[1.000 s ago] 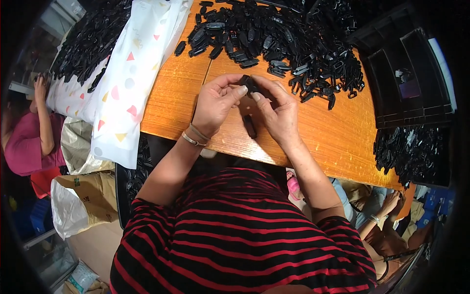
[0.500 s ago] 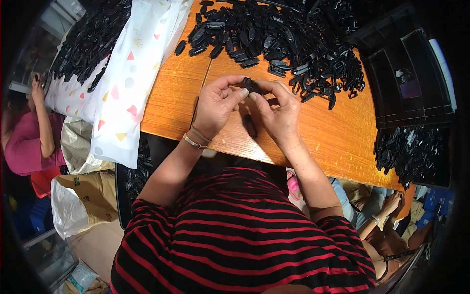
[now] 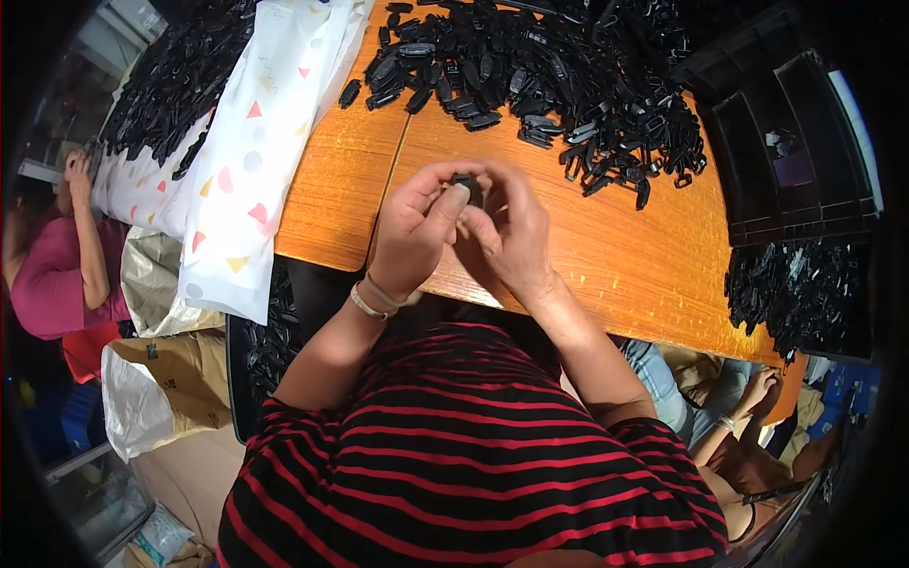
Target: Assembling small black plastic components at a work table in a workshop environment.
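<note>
- Head view: a small black plastic part (image 3: 466, 186) sits at centre frame, pinched between both hands above the wooden table (image 3: 606, 256).
- Left hand (image 3: 417, 227) and right hand (image 3: 516, 237) are both closed around it, fingertips meeting.
- Step, by my judgement: fitting or pressing the piece together; the next move calls for a firm, aligned squeeze.
- Heap of black parts (image 3: 549, 76) lies at upper centre, well apart.

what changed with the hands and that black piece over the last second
Little changed. Both hands stayed together over the wooden table, the left hand and right hand still pinching the small black part; the fingers only shifted slightly around it. The black part lying under the hands earlier is now hidden. The pile of black parts is unchanged.
</note>
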A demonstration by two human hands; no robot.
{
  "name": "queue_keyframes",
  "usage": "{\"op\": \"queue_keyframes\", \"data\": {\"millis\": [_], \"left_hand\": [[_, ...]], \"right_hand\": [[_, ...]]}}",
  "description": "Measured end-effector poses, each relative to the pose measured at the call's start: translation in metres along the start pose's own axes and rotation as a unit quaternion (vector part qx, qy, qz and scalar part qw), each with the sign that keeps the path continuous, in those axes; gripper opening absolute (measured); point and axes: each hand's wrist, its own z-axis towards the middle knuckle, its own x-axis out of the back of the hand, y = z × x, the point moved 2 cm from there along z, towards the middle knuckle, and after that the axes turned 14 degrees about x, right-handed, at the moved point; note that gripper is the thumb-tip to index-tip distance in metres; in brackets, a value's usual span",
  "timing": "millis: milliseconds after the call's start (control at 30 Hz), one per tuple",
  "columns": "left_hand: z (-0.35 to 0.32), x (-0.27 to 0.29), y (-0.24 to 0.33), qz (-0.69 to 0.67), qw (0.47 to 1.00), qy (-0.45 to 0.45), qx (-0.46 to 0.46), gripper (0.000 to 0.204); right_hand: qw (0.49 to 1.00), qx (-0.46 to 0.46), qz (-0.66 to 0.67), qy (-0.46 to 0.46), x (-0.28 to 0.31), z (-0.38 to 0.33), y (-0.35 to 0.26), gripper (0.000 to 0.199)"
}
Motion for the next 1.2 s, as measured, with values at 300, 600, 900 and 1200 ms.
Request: {"op": "queue_keyframes", "data": {"millis": [300, 600, 900, 1200], "left_hand": [[-0.028, 0.017, 0.012, 0.046, 0.998, 0.001, -0.037, 0.027], [-0.101, 0.14, 0.032, 0.656, 0.746, 0.032, 0.11, 0.019], [-0.004, 0.068, 0.029, 0.54, 0.819, 0.099, -0.166, 0.012], [0.117, 0.01, -0.003, 0.584, 0.766, 0.134, -0.234, 0.018]], "right_hand": [[0.989, 0.055, 0.114, -0.076, -0.028, -0.011, -0.038, 0.044], [0.973, 0.049, 0.056, -0.218, -0.011, -0.01, -0.033, 0.033], [0.956, 0.031, -0.136, -0.259, 0.01, -0.007, 0.0, 0.018], [0.99, -0.066, 0.068, -0.104, 0.023, -0.01, 0.02, 0.021]]}}
